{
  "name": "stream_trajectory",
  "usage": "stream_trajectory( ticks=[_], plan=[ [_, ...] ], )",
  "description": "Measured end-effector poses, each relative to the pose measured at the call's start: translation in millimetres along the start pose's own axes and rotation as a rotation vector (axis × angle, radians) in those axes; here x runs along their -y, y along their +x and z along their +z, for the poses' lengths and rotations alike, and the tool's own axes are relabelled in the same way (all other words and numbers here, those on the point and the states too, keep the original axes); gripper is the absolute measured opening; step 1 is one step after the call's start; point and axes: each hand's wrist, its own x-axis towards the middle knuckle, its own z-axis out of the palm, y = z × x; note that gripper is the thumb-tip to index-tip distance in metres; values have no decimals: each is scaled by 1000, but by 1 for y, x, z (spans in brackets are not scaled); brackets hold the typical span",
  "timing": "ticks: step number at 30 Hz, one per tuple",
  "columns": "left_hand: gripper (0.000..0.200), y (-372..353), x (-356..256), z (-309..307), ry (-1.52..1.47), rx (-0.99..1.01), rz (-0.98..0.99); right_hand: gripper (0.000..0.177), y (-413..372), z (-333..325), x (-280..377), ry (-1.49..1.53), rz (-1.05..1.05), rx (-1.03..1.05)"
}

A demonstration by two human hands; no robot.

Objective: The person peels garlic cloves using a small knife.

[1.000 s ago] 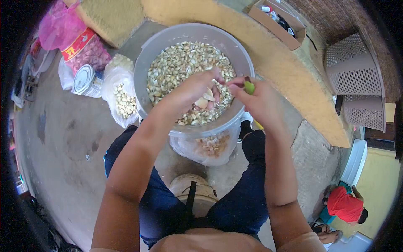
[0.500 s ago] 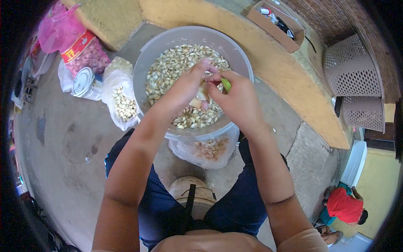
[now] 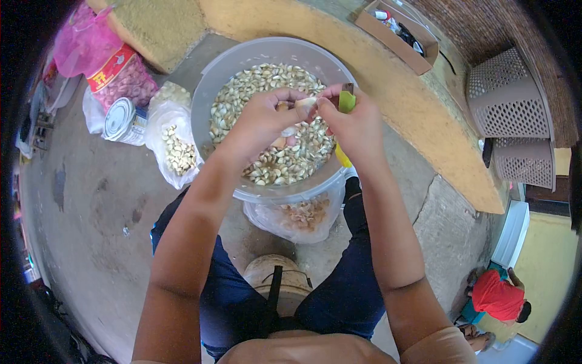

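Above a large grey tub [image 3: 209, 70] of garlic cloves in water, my two hands meet. My left hand [image 3: 273, 118] is closed around several garlic cloves [image 3: 280, 142] in its palm. It pinches a pale garlic clove [image 3: 307, 104] between thumb and fingers. My right hand [image 3: 357, 121] touches that clove's right end with its fingertips. That same hand grips a small knife [image 3: 347, 102] with a green and yellow handle; a short dark piece sticks out at its top, and the middle is hidden by the hand.
An open plastic bag of cloves [image 3: 179, 148] lies left of the tub, beside a tin can [image 3: 124, 118] and a pink mesh sack [image 3: 130, 79]. A bag of peelings [image 3: 303, 215] sits below the tub. A yellow ledge [image 3: 412, 121] curves behind; a person in red [image 3: 497, 297] is at right.
My right hand has moved up and right and turned, so the knife's yellow end now shows below it. My hands are slightly further apart, with the pale clove visible between them.
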Motion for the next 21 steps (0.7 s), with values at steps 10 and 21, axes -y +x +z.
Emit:
stream_trajectory(
  ticks=[10,21],
  plan=[
    [18,0,5,-2,619,-67,165,17,-3,1,-3,-549,-384,7],
    [21,-9,-8,-10,534,70,127,18,5,-5,-6,-222,-53,207]
  ],
)
